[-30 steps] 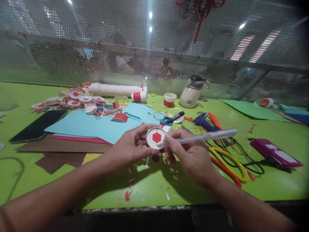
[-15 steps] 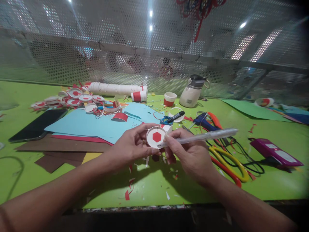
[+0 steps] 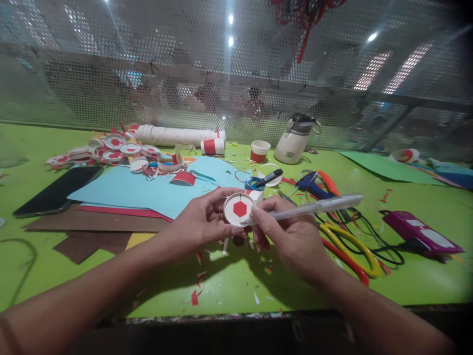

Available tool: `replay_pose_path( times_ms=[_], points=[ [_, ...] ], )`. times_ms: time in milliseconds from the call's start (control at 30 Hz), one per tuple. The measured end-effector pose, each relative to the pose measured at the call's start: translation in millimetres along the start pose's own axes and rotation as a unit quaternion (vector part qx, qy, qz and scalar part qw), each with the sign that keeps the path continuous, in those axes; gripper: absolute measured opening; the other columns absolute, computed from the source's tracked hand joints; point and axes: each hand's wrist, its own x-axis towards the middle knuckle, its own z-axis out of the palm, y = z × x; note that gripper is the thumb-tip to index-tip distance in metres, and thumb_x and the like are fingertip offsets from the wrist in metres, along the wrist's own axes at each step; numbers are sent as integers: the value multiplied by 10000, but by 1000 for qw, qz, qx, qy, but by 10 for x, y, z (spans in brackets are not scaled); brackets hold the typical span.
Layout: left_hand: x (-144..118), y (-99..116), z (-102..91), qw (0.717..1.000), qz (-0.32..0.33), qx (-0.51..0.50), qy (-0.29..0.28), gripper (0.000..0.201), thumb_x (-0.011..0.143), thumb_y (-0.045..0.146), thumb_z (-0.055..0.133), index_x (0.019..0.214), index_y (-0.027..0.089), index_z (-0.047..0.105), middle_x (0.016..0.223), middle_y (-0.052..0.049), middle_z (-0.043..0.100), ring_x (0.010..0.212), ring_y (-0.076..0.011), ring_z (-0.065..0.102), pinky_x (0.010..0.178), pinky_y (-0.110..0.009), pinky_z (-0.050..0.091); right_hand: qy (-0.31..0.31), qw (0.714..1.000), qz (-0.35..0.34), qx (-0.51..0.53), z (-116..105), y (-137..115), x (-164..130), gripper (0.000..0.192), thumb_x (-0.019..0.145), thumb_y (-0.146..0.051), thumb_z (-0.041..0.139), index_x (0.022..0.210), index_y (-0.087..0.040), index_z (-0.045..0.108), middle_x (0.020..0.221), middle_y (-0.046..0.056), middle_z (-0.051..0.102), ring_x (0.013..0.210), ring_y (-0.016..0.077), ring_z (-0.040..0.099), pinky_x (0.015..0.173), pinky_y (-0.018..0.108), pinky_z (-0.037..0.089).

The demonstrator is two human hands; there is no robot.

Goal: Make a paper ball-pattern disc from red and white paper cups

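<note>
My left hand (image 3: pixel 201 224) holds a cut paper cup base (image 3: pixel 238 209), a white round disc with a red hexagon in its middle, facing me just above the green table (image 3: pixel 236 286). My right hand (image 3: pixel 291 236) grips a clear white pen (image 3: pixel 314 207), its tip touching the disc's lower right edge and its far end pointing right.
Blue, red and brown paper sheets (image 3: pixel 140 190) lie at the left with a black phone (image 3: pixel 55 192). A heap of similar cut discs (image 3: pixel 111 150), a stack of cups (image 3: pixel 177 136), a flask (image 3: pixel 295 140), scissors (image 3: pixel 347 246), cables and a purple case (image 3: pixel 421 231) surround the hands.
</note>
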Motion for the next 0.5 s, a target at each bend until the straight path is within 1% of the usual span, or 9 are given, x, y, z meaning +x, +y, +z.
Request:
replay_pose_path(
  times_ms=[267,500],
  points=[
    [-1,20,15,1000,3,3,7,542,651,58,751,1135,162,531,884,-14,684,717,-122,646,659,-234,529,1,1000,3,-23,3,-10,6,219,892,-322,542,728,-177,545,481,-59,560,388,53,501,391,154,420],
    [-6,26,24,1000,-4,0,10,556,652,47,740,1147,154,511,894,-13,673,709,-113,640,662,-231,532,-3,1000,4,-26,0,-10,4,224,892,-340,543,738,-177,549,482,-60,558,387,54,498,389,156,419]
  ],
)
